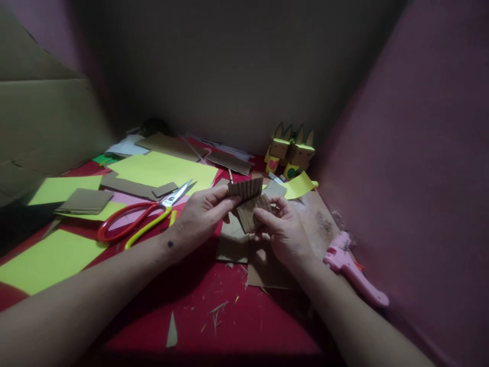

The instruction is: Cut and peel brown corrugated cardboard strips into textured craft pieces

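Observation:
My left hand (208,211) pinches a strip of corrugated cardboard (250,189) whose ridges face me. In my right hand (284,227) is a small square of brown cardboard (249,216), gripped between thumb and fingers. The two pieces meet or overlap in front of me; whether they are joined I cannot tell. Both are held above flat cardboard pieces (269,270) lying on the red table (198,306). Left of my left hand lie open scissors (148,216) with one red and one yellow handle.
A pink glue gun (355,270) rests by the right wall. Two small cardboard figures (292,150) with pointed ears stand at the back right. Yellow paper sheets (164,168) and cardboard scraps cover the left side. A large cardboard panel (46,122) rises at the left.

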Motion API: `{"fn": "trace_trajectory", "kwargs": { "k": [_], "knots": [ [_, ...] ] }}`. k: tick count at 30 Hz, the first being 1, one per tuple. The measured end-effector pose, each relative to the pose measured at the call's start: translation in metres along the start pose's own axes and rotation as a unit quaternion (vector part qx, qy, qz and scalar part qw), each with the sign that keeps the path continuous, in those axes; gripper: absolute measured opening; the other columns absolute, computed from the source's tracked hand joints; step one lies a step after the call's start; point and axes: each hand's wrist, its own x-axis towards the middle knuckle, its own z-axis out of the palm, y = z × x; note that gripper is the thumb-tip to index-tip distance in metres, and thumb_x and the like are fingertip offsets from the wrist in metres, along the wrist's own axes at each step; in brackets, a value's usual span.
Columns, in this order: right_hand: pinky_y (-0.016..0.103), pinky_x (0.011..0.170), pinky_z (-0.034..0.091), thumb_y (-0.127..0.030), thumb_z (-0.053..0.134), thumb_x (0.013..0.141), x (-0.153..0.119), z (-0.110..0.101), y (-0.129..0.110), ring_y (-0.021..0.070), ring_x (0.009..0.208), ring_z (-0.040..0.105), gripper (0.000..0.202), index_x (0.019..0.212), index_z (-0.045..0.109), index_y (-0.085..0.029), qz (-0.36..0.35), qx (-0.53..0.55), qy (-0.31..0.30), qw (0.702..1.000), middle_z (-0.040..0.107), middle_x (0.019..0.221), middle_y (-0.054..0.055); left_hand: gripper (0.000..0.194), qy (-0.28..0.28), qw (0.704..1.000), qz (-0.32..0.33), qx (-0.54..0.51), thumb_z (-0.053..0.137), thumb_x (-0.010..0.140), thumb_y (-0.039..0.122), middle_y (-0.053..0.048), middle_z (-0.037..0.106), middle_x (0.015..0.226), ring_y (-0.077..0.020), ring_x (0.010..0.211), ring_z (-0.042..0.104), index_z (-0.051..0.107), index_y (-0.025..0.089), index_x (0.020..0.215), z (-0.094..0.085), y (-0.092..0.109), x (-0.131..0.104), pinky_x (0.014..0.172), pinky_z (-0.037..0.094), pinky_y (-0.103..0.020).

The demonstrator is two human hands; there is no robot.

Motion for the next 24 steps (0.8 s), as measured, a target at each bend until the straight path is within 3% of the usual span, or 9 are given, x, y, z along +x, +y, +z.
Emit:
{"fn": "trace_trajectory", "kwargs": {
  "k": [3, 6, 10, 12, 16, 20, 24],
  "knots": [
    [0.022, 0.032, 0.045, -0.027, 0.084, 0.061, 0.001, 0.0, 0.0, 0.0135, 0.039, 0.058, 0.047, 0.089, 0.046, -0.024, 0.025, 0.008, 0.02, 0.999, 0.066, 0.061, -0.006, 0.023, -0.02, 1.0, -0.004, -0.014, 0.056, 0.086, 0.036, 0.0, 0.063, 0.071, -0.0146, 0.065, 0.056, 0.071, 0.018, 0.089, 0.003, 0.001, -0.003, 0.059, 0.048, -0.024],
    [0.023, 0.033, 0.047, -0.026, 0.086, 0.055, 0.001, 0.001, -0.003, 0.0149, 0.042, 0.06, 0.056, 0.098, 0.051, -0.023, 0.044, 0.015, 0.022, 0.999, 0.068, 0.066, -0.004, 0.025, -0.047, 0.998, -0.036, -0.027, 0.063, 0.081, 0.037, -0.004, 0.07, 0.085, -0.0174, 0.075, 0.061, 0.07, 0.018, 0.095, 0.004, 0.0, -0.004, 0.065, 0.05, -0.026],
    [0.022, 0.036, 0.048, -0.034, 0.079, 0.065, -0.001, 0.002, -0.003, 0.0155, 0.052, 0.063, 0.031, 0.087, 0.063, -0.019, 0.072, 0.004, -0.023, 0.997, 0.069, 0.07, 0.001, 0.022, -0.061, 0.995, -0.069, -0.046, 0.068, 0.077, 0.032, -0.002, 0.071, 0.083, -0.017, 0.072, 0.063, 0.071, 0.019, 0.095, 0.005, -0.006, -0.004, 0.064, 0.05, -0.027],
    [0.022, 0.037, 0.048, -0.038, 0.074, 0.071, -0.002, 0.002, -0.002, 0.0165, 0.055, 0.064, 0.023, 0.079, 0.066, -0.019, 0.087, 0.005, -0.041, 0.995, 0.068, 0.068, 0.003, 0.016, -0.055, 0.996, -0.052, -0.05, 0.066, 0.078, 0.029, -0.001, 0.071, 0.082, -0.0169, 0.074, 0.063, 0.072, 0.021, 0.09, 0.006, -0.009, -0.005, 0.066, 0.05, -0.027],
    [0.026, 0.045, 0.054, -0.036, 0.075, 0.068, 0.0, 0.003, 0.0, 0.0191, 0.064, 0.066, 0.02, 0.076, 0.067, -0.019, 0.105, 0.019, -0.04, 0.994, 0.069, 0.07, 0.004, 0.014, -0.049, 0.999, 0.005, -0.02, 0.06, 0.079, 0.024, 0.001, 0.073, 0.084, -0.0168, 0.081, 0.065, 0.072, 0.023, 0.087, 0.004, -0.014, -0.006, 0.071, 0.051, -0.027],
    [0.032, 0.06, 0.059, -0.027, 0.074, 0.066, 0.003, 0.001, -0.005, 0.0218, 0.076, 0.068, 0.019, 0.08, 0.066, -0.017, 0.124, 0.049, -0.04, 0.99, 0.07, 0.073, 0.006, 0.023, -0.118, 0.986, 0.085, 0.086, 0.057, 0.081, 0.021, -0.001, 0.074, 0.098, -0.0183, 0.089, 0.066, 0.072, 0.023, 0.098, -0.005, -0.013, -0.002, 0.08, 0.051, -0.028],
    [0.038, 0.063, 0.06, -0.034, 0.066, 0.073, 0.006, -0.004, -0.013, 0.0251, 0.079, 0.068, 0.018, 0.074, 0.063, -0.016, 0.153, 0.097, -0.076, 0.98, 0.069, 0.072, 0.009, 0.031, -0.176, 0.976, 0.087, 0.094, 0.057, 0.086, 0.029, -0.002, 0.073, 0.112, -0.0219, 0.101, 0.066, 0.068, 0.025, 0.115, -0.013, -0.007, 0.001, 0.085, 0.051, -0.031]
  ]
}}
